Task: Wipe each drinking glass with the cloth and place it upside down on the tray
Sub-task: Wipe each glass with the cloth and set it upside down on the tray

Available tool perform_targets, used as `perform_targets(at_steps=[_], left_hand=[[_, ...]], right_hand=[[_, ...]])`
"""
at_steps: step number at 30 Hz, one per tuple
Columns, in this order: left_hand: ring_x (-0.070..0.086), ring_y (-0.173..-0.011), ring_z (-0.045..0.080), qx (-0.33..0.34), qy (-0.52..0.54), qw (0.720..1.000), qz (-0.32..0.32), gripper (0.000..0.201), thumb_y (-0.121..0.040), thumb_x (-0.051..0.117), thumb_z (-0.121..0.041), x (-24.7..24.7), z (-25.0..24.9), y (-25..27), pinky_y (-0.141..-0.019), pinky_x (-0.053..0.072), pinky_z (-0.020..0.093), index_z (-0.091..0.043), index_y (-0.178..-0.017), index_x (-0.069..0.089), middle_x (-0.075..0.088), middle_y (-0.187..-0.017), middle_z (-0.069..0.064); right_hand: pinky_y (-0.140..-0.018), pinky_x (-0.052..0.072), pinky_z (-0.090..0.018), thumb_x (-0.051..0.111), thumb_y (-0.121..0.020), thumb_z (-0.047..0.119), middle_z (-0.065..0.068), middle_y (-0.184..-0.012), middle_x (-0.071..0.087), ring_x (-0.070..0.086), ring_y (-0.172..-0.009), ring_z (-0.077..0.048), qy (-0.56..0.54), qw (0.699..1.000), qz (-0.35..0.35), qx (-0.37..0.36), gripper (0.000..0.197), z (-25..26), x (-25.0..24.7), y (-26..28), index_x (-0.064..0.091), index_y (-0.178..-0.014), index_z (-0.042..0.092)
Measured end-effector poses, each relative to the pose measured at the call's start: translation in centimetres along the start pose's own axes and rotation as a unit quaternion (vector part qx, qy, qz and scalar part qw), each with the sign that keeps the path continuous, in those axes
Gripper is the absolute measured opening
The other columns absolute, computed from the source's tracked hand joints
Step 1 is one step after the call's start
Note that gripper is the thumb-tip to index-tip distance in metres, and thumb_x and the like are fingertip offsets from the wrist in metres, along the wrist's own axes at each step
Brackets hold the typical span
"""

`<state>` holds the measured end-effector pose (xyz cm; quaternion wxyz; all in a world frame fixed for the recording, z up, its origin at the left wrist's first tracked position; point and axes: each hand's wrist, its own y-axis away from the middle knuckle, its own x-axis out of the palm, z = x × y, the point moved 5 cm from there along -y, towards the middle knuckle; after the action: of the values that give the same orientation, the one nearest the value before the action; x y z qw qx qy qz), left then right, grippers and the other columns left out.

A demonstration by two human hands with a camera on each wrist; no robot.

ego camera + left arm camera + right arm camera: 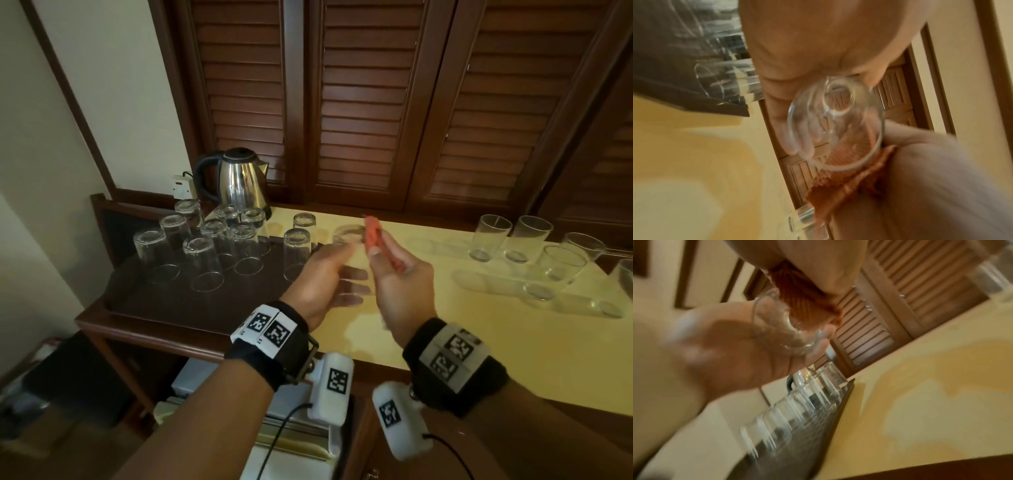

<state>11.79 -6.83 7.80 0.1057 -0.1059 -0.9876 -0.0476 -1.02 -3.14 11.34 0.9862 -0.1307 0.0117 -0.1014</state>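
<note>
My left hand (337,274) grips a clear drinking glass (347,236) above the table, just right of the tray (144,301). Its fingers show through the glass wall. My right hand (378,255) pinches an orange cloth (372,230) and holds it against the glass's right side. The left wrist view looks into the glass (836,129), with the cloth (849,181) behind and below it. From the right wrist, the cloth (803,301) touches the glass (785,332). Several glasses (202,260) stand upside down on the dark tray.
Several upright glasses (489,236) stand at the right of the yellow table (479,342). A steel kettle (239,178) sits behind the tray, and one upside-down glass (304,222) stands just off it. Louvred wooden doors (370,102) close off the back.
</note>
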Motion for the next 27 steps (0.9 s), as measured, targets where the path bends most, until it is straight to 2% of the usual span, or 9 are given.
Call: perform_targets(at_steps=[3, 6, 9, 12, 14, 17, 22, 25, 27], left_hand=[[0.071, -0.091, 0.038, 0.049, 0.014, 0.998, -0.037, 0.058, -0.088, 0.072, -0.061, -0.7, -0.1, -0.2, -0.081, 0.061, 0.045, -0.018, -0.128, 0.067, 0.07, -0.117, 0.019], [0.07, -0.111, 0.04, 0.027, 0.031, 0.999, -0.034, 0.059, -0.099, 0.051, -0.069, -0.7, -0.4, 0.1, -0.097, 0.058, 0.056, -0.023, -0.134, 0.064, 0.07, -0.127, 0.02], [0.069, -0.094, 0.037, 0.009, -0.005, 1.0, 0.004, 0.049, -0.1, 0.059, -0.057, 0.0, 0.0, 0.2, -0.076, 0.058, 0.043, -0.019, -0.131, 0.06, 0.068, -0.114, 0.021], [0.069, -0.104, 0.04, 0.047, 0.029, 0.997, -0.054, 0.06, -0.092, 0.061, -0.07, -0.6, -0.9, -0.1, -0.089, 0.059, 0.053, -0.022, -0.127, 0.067, 0.068, -0.12, 0.022], [0.07, -0.112, 0.04, 0.019, 0.026, 0.999, -0.034, 0.057, -0.101, 0.047, -0.069, -0.7, -1.1, -0.1, -0.097, 0.057, 0.057, -0.024, -0.131, 0.064, 0.07, -0.122, 0.022], [0.07, -0.096, 0.037, 0.016, -0.009, 1.0, 0.018, 0.047, -0.098, 0.065, -0.053, -0.2, -0.7, -0.2, -0.081, 0.056, 0.047, -0.02, -0.131, 0.064, 0.069, -0.116, 0.02], [0.071, -0.112, 0.042, 0.011, 0.025, 1.0, -0.005, 0.065, -0.099, 0.049, -0.07, -0.3, -0.7, -0.1, -0.101, 0.056, 0.059, -0.02, -0.139, 0.058, 0.07, -0.125, 0.025], [0.071, -0.094, 0.036, -0.011, -0.008, 0.999, 0.039, 0.049, -0.097, 0.069, -0.047, 0.0, -0.2, 0.2, -0.077, 0.059, 0.043, -0.015, -0.133, 0.06, 0.07, -0.119, 0.026], [0.072, -0.091, 0.031, 0.013, 0.016, 1.0, 0.01, 0.058, -0.09, 0.075, -0.053, -0.3, -0.4, 0.0, -0.074, 0.058, 0.04, -0.014, -0.132, 0.064, 0.071, -0.118, 0.02]], right_hand=[[-0.065, 0.048, -0.014, 0.058, -0.102, 0.03, 0.005, -0.108, 0.071, 0.057, -0.07, 0.006, 0.007, 1.0, 0.016, -0.018, 0.037, 0.1, 0.3, 0.5, 0.056, -0.136, 0.044], [-0.057, 0.049, -0.01, 0.055, -0.103, 0.024, 0.006, -0.113, 0.071, 0.061, -0.064, 0.005, 0.021, 0.998, 0.053, -0.02, 0.041, -0.2, 1.0, 1.7, 0.048, -0.139, 0.044], [-0.076, 0.05, -0.016, 0.055, -0.104, 0.026, 0.016, -0.117, 0.067, 0.067, -0.097, 0.0, -0.024, 0.999, -0.009, 0.019, 0.038, -0.1, -0.3, -0.4, 0.055, -0.139, 0.037], [-0.065, 0.047, -0.014, 0.053, -0.104, 0.025, 0.011, -0.105, 0.069, 0.056, -0.071, 0.005, 0.032, 0.998, 0.044, -0.02, 0.041, 0.6, 1.1, 1.2, 0.047, -0.132, 0.055], [-0.057, 0.051, -0.018, 0.053, -0.104, 0.024, 0.005, -0.112, 0.071, 0.061, -0.064, 0.0, 0.038, 0.998, 0.045, -0.016, 0.043, 0.4, 1.2, 1.4, 0.045, -0.139, 0.048], [-0.09, 0.056, -0.028, 0.056, -0.103, 0.025, 0.007, -0.129, 0.067, 0.066, -0.104, -0.004, -0.019, 0.999, -0.023, 0.014, 0.042, 0.1, -0.4, -0.5, 0.054, -0.144, 0.033], [-0.06, 0.05, -0.013, 0.056, -0.103, 0.022, 0.008, -0.127, 0.068, 0.061, -0.075, -0.002, 0.003, 0.999, 0.04, -0.003, 0.044, 0.0, 0.9, 1.1, 0.046, -0.136, 0.05], [-0.082, 0.051, -0.019, 0.058, -0.102, 0.024, 0.008, -0.132, 0.066, 0.064, -0.095, -0.005, -0.034, 0.999, -0.018, 0.015, 0.04, -0.1, -0.4, -0.3, 0.057, -0.139, 0.038], [-0.074, 0.05, -0.017, 0.057, -0.103, 0.022, 0.009, -0.121, 0.069, 0.06, -0.081, 0.001, -0.018, 1.0, 0.005, -0.001, 0.038, 0.2, 0.2, 0.4, 0.056, -0.13, 0.049]])
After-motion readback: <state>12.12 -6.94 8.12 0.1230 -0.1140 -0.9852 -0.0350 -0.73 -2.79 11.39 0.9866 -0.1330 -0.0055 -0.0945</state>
